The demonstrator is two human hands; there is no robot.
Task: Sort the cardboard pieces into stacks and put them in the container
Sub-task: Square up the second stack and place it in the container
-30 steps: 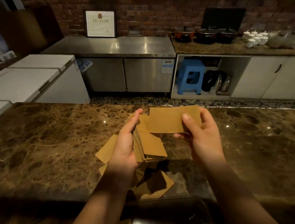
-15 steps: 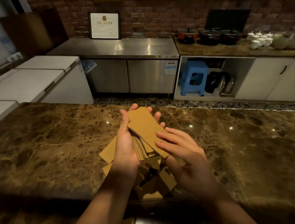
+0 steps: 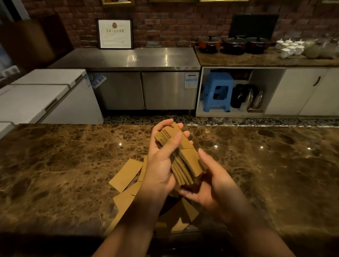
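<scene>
- White chest freezers stand at the far left, beyond the brown marble counter
- Loose cardboard pieces lie flat on the counter, overlapping one another, just left of and under the wrists
- The left hand is curled round a stack of cardboard held above the counter; its thumb lies across the top of the stack and its fingertips show past the far end
- The stack sits on edge between the two palms, its ribbed edges facing the camera, the pieces not quite squared up
- The right hand cups the near end and right side of the stack from below, fingers bent up against it, one fingertip on the top right corner
- A dark bin rim shows at the near edge of the counter, between the forearms; what it holds cannot be made out
- Further right, behind the counter, a blue stool sits in an open cupboard, with pots on the worktop above
</scene>
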